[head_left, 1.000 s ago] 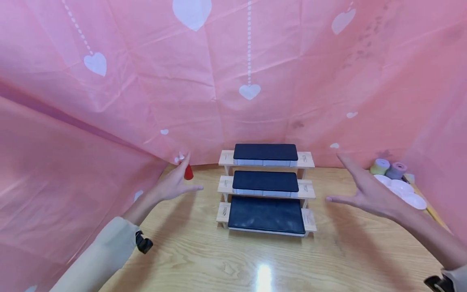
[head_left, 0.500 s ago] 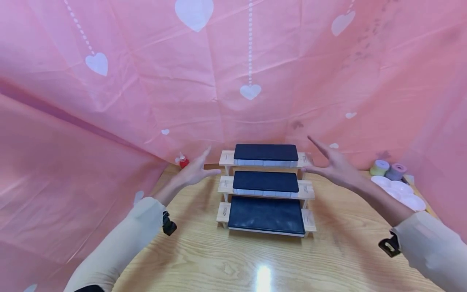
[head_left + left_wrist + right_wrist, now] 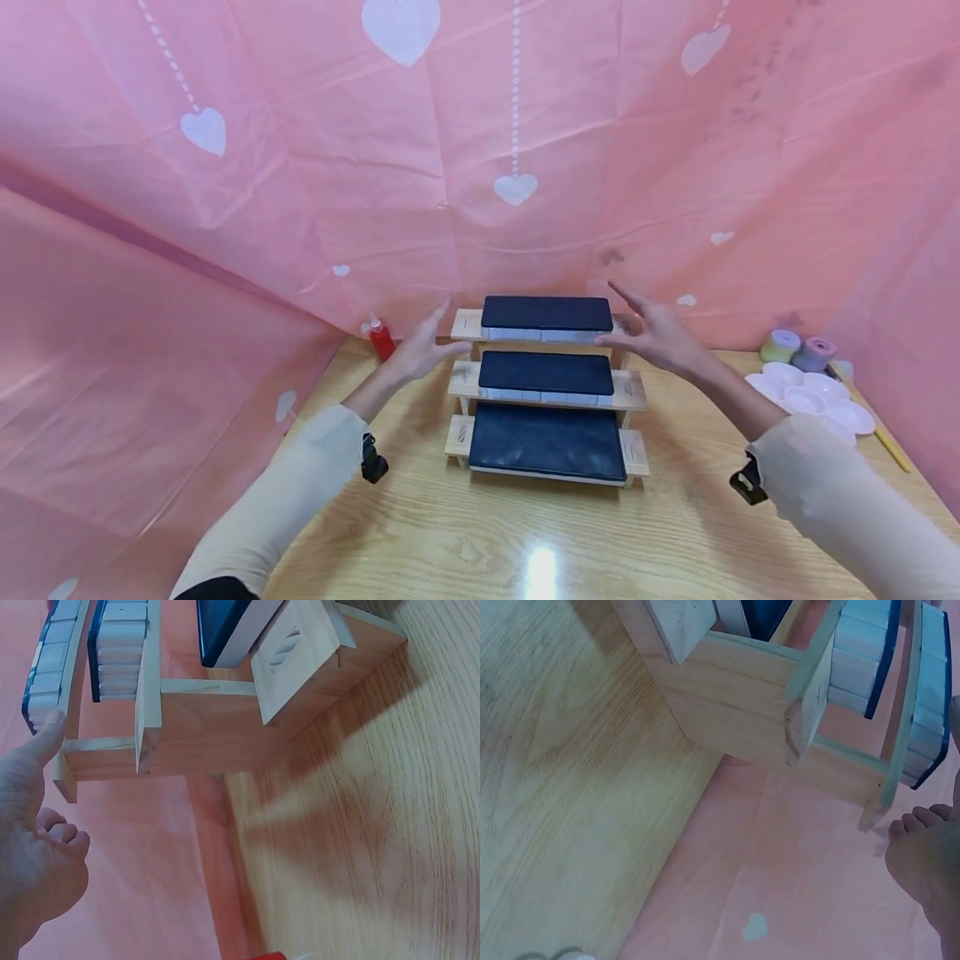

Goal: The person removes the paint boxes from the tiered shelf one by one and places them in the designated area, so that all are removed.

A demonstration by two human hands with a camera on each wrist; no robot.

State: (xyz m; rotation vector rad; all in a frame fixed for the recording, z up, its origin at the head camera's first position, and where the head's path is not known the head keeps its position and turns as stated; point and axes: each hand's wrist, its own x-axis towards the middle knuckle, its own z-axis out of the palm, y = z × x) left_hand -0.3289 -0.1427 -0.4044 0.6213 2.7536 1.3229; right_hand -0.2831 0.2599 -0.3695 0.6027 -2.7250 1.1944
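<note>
A three-step wooden stand sits on the table with a dark-blue-topped case on each step. On the highest step is a long case with a pale ribbed lower part; the middle case looks alike. The lowest case is broader and flatter. My left hand is at the upper left end of the stand, thumb and forefinger spread. My right hand mirrors it at the other end, its thumb overlapping the top case's corner in the head view. Neither hand grips anything; contact with the case is unclear.
A red bottle with a pale nozzle stands behind my left hand. At the right lie a white petal-shaped palette, a yellow-handled brush and two spools, green and purple. Pink cloth surrounds the table.
Both hands have moved inward from the sides toward the ends of the top case. The red bottle and the palette show more fully. The stand and cases stay in place.
</note>
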